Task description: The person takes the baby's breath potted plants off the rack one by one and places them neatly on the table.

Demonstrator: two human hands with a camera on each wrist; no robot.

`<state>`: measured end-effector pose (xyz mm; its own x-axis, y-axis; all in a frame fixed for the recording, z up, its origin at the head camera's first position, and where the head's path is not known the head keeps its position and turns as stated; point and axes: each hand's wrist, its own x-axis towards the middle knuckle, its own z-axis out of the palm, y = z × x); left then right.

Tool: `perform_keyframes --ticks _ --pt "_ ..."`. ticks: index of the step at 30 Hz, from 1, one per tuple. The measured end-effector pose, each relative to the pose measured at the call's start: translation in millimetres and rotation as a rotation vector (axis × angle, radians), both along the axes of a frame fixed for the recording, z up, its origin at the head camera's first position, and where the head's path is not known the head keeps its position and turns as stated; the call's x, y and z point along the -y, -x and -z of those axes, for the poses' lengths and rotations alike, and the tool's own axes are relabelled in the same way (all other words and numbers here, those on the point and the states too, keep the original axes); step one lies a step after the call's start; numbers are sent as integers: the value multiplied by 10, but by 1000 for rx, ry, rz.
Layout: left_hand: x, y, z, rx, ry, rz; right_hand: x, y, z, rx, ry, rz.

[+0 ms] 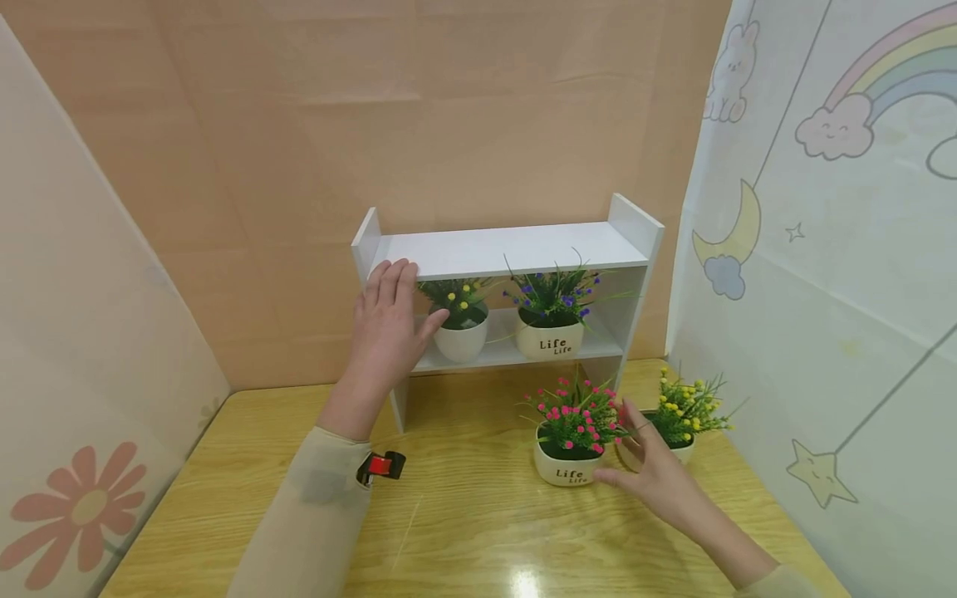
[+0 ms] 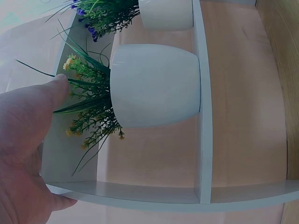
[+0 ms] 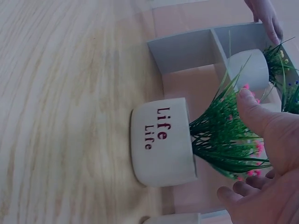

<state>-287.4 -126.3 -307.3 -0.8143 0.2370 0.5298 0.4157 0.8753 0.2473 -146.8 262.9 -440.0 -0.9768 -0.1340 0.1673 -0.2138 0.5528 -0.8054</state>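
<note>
Loosely, the fingers of the right hand [image 1: 661, 482] are standing apart, gripping nothing. Just left of them, the pink-flowered pot [image 1: 570, 453] is sitting upright on the counter [image 1: 456, 531], this hand being the nearer. Beyond the hand, a yellow-flowered pot [image 1: 682, 415] is standing. Far left, the left hand [image 1: 385, 324] is resting straight fingers on the white shelf [image 1: 516, 249].

"Life" twice — larger above, smaller below — on the pink-flowered pot [image 1: 566, 465]; likewise on the blue-flowered pot [image 1: 548, 340].
</note>
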Motion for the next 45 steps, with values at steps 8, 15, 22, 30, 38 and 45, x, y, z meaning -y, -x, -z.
perform_keyframes --ticks 8,15,22,30,38,45 --pt "11 -6 8 6 5 -7 47 -18 -203 -71 -44 -4" --pt "13 -8 15 5 8 -9 55 -20 -366 -99 -109 30" --pt "11 -10 14 2 16 -8 51 12 -591 -198 -238 60" --pt "7 -3 7 -12 9 -2 15 99 -939 -356 -320 52" --pt "-2 -3 -7 2 15 -6 -10 257 -1228 -563 -374 24" --pt "0 6 0 -3 9 -7 -35 437 -1460 -661 -483 52"
